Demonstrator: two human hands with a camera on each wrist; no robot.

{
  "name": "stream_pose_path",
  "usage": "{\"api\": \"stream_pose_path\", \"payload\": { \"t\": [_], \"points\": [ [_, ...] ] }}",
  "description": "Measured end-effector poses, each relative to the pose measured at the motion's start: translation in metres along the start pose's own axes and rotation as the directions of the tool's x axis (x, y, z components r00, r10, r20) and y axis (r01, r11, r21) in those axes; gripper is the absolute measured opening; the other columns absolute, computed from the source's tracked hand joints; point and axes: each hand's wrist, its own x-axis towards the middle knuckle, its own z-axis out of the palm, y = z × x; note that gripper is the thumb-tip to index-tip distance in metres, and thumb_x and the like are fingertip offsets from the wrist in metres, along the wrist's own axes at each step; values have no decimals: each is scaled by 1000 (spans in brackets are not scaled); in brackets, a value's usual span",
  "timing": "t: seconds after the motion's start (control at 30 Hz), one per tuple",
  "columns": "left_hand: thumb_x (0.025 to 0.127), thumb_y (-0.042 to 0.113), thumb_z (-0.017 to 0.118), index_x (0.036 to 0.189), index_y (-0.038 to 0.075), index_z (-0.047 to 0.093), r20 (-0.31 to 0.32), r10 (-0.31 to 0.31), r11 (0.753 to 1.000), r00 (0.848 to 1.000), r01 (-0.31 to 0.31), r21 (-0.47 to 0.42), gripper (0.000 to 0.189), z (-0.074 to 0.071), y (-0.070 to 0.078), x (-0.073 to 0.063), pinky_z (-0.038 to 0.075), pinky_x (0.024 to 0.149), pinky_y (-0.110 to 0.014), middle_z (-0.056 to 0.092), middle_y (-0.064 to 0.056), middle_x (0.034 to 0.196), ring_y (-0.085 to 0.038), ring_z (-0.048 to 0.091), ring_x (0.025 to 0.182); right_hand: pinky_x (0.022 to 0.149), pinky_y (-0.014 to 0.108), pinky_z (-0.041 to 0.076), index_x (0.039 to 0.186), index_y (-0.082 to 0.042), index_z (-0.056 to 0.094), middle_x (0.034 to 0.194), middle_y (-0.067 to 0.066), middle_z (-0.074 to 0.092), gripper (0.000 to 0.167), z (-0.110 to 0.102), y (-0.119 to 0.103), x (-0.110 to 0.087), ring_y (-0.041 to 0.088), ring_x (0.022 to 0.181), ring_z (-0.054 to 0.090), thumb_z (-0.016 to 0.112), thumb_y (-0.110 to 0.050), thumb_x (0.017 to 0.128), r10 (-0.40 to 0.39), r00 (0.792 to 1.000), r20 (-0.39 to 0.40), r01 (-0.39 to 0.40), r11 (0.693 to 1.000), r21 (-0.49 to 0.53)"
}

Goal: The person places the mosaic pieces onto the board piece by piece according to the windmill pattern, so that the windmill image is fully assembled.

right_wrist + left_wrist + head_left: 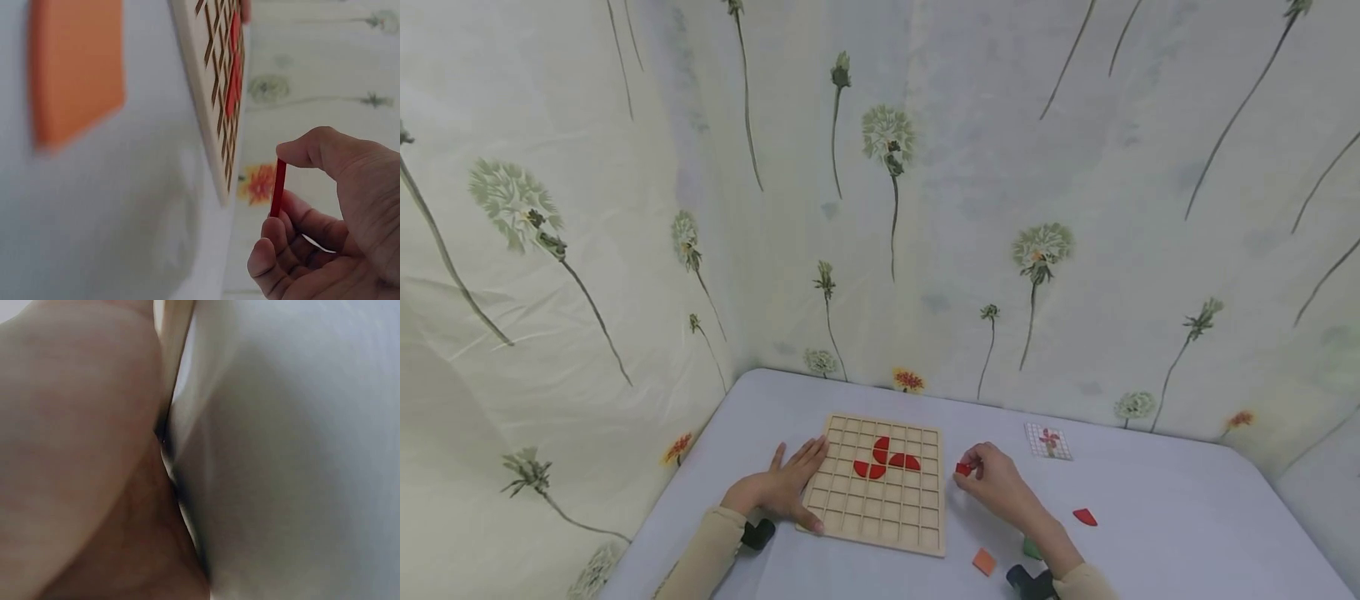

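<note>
A wooden grid board [880, 508] lies on the table, with several red curved tiles [881, 450] set in its squares. My left hand [786, 485] rests flat along the board's left edge, fingers spread and thumb at the lower left corner. Just right of the board, my right hand [996, 483] pinches a red tile [962, 470] between thumb and fingers. In the right wrist view that red tile [278, 187] appears edge-on, apart from the board [215, 106]. The left wrist view is mostly filled by the left hand [75, 437] close up.
On the table, an orange square tile [984, 561], a partly hidden green tile [1032, 547] and another red tile [1085, 517] lie near the right forearm. A printed pattern card [1048, 442] lies at the back right. Flower-patterned cloth [940, 208] hangs behind the table.
</note>
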Motion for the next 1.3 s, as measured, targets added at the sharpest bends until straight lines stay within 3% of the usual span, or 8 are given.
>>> {"api": "stream_pose_path", "payload": {
  "t": [0.27, 0.6, 0.9, 1.3],
  "points": [
    [64, 66, 77, 156, 9, -1, -1, 0, 1000, 1000, 0, -20, 134, -1, 1, 0, -12, 114, -64, -7, -8, 164, -30, -7, 151, 54, 21, 42, 91, -10, 60, 86, 0, 53, 22, 31, -29, 9, 12, 72, 46, 77, -19, 81, -104, 993, 48, 102, 994, 31],
    [64, 67, 77, 156, 9, -1, -3, -2, 1000, 1000, 2, -7, 134, 1, -1, 2, -11, 114, -64, -6, -8, 164, -29, -7, 151, 61, 20, 45, 90, -6, 60, 87, 1, 53, 22, 62, -48, 16, 10, 74, 47, 76, -19, 82, -247, 960, 133, 242, 969, 53],
    [64, 68, 76, 156, 10, -2, 4, -4, 1000, 1000, 4, -3, 134, 1, -2, 4, -11, 114, -64, -8, -7, 164, -28, -7, 151, 64, 21, 49, 93, -6, 62, 89, 1, 55, 25, 76, -51, 20, 10, 77, 51, 77, -24, 82, -240, 957, 164, 240, 971, 18],
    [64, 68, 77, 156, 9, 0, 2, -12, 1000, 1000, 12, -6, 133, -2, 2, 0, -11, 114, -64, -6, -8, 164, -29, -6, 151, 64, 22, 47, 95, -7, 66, 90, 2, 57, 22, 71, -51, 20, 10, 78, 52, 76, -23, 84, -254, 949, 184, 255, 967, 19]
  ]
}}
